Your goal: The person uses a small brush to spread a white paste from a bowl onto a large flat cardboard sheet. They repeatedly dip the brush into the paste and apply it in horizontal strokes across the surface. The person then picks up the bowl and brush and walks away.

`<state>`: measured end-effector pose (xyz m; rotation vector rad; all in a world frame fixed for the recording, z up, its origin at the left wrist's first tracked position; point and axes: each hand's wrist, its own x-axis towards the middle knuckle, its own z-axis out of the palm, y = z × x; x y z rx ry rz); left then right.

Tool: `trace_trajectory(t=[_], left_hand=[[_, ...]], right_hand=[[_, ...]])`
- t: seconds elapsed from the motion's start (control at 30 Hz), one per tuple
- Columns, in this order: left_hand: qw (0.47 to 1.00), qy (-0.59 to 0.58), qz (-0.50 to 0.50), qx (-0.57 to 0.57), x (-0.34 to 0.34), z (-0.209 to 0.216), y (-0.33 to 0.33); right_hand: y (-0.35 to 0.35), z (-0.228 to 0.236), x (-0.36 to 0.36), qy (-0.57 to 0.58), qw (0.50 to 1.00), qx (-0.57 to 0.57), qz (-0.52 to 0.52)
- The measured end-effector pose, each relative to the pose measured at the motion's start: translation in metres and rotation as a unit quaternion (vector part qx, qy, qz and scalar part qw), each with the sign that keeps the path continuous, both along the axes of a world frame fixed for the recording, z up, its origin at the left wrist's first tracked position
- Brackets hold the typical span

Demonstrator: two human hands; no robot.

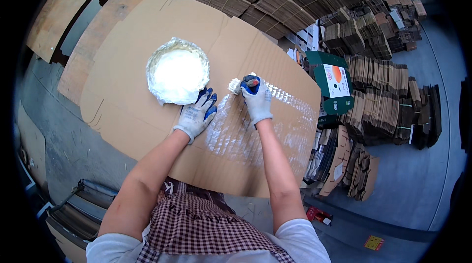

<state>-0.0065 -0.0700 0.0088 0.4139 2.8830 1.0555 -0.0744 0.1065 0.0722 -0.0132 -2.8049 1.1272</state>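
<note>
Right hand (257, 103) in a white and blue glove has its fingers (251, 82) curled tight round a brush (234, 86), white bristles down on a big brown cardboard sheet (236, 42), just right of the bowl (169, 48) full of white paste. Left hand (194, 118) is gloved too, fingers spread pretty flat on the cardboard right below the bowl, gripping nothing. Streaky white smears cover the sheet's right part, and it's all on a wooden worktop (81, 69)
</note>
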Motion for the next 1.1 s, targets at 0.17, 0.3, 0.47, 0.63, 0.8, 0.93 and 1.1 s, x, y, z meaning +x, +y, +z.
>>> trace_trajectory(t=[0.17,0.3,0.47,0.63,0.8,0.93,1.1], left_hand=[[1.000,0.005,-0.003,0.001,0.001,-0.005,-0.002],[1.000,0.014,-0.006,0.006,0.000,-0.007,0.001],[1.000,0.010,-0.003,0.003,0.001,-0.007,0.000],[1.000,-0.006,-0.007,0.003,0.000,-0.004,0.000],[1.000,-0.002,-0.005,0.003,0.001,-0.009,0.000],[1.000,0.002,-0.006,0.001,0.000,-0.011,0.000],[1.000,0.000,-0.005,0.007,0.000,-0.010,0.000]], right_hand=[[-0.005,0.014,0.007,-0.014,0.999,-0.041,0.000],[-0.003,0.005,0.010,-0.001,0.999,0.035,0.017],[-0.005,0.012,0.015,-0.038,0.999,-0.003,0.018],[-0.007,0.007,0.023,-0.055,0.998,0.024,0.021],[-0.014,0.005,0.030,-0.042,0.999,0.024,0.025],[-0.009,0.000,0.032,-0.065,0.997,0.034,0.015],[-0.005,0.004,0.037,-0.067,0.996,0.043,0.033]])
